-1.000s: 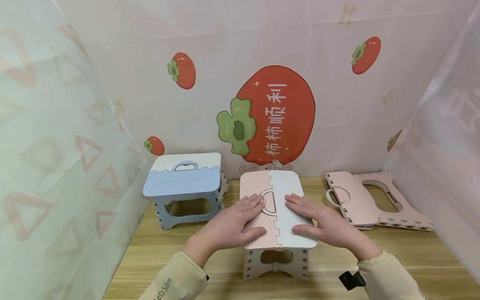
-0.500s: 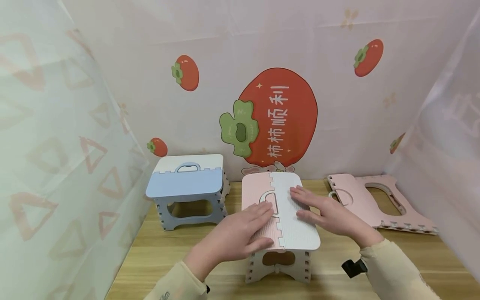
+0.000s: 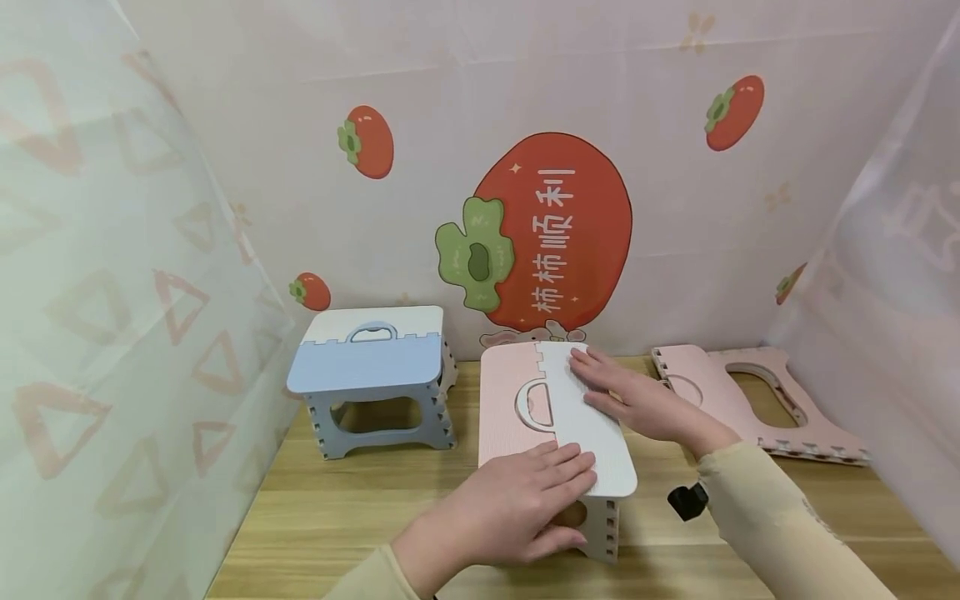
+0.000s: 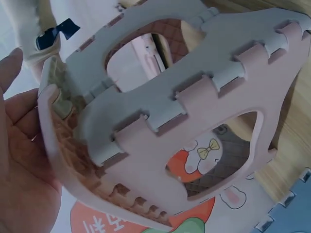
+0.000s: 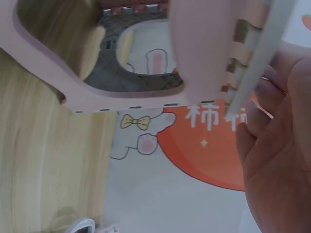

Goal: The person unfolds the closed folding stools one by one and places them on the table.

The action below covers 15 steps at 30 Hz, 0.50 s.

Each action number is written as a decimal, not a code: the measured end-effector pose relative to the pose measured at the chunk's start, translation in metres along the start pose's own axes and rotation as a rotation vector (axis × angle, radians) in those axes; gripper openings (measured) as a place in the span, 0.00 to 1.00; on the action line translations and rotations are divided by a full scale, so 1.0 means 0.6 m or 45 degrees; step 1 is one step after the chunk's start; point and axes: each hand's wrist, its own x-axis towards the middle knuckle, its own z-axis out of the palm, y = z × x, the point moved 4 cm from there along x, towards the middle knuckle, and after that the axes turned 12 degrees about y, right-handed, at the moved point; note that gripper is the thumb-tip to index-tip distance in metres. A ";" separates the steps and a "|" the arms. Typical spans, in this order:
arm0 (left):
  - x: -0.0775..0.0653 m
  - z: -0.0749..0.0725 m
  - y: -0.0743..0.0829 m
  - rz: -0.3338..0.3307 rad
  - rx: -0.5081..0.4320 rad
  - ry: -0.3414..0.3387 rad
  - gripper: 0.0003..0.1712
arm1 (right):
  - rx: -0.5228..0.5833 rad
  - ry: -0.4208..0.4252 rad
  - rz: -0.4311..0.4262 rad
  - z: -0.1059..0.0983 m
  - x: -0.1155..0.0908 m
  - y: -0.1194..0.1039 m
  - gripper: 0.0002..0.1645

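Note:
A pink-and-white folding step stool stands upright on the wooden table, its carry handle lying flat in the top. My left hand lies across the near edge of the seat, fingers over the seam and thumb lower, in front of the leg panel. In the left wrist view its palm faces the seat's edge. My right hand rests with extended fingers on the far part of the white half. From the right wrist view, the right fingers are beside the seat edge.
To the left stands a blue-and-white folding stool, unfolded. A pink stool lies flat, folded, at the back right. Behind the wooden table hangs a persimmon-printed backdrop, with fabric walls at both sides.
My left hand has slid from the pink half towards the near edge and to the right. My right hand has moved farther back on the white half. The stool stays put.

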 end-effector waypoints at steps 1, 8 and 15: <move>0.000 0.001 0.001 0.004 0.010 -0.005 0.35 | -0.006 -0.011 0.002 0.002 0.001 0.000 0.34; -0.002 0.005 0.002 0.006 -0.003 -0.015 0.34 | -0.041 0.003 0.010 0.005 -0.005 0.002 0.33; -0.006 0.004 -0.003 0.009 -0.039 0.000 0.33 | -0.052 0.026 0.051 0.006 -0.012 0.007 0.34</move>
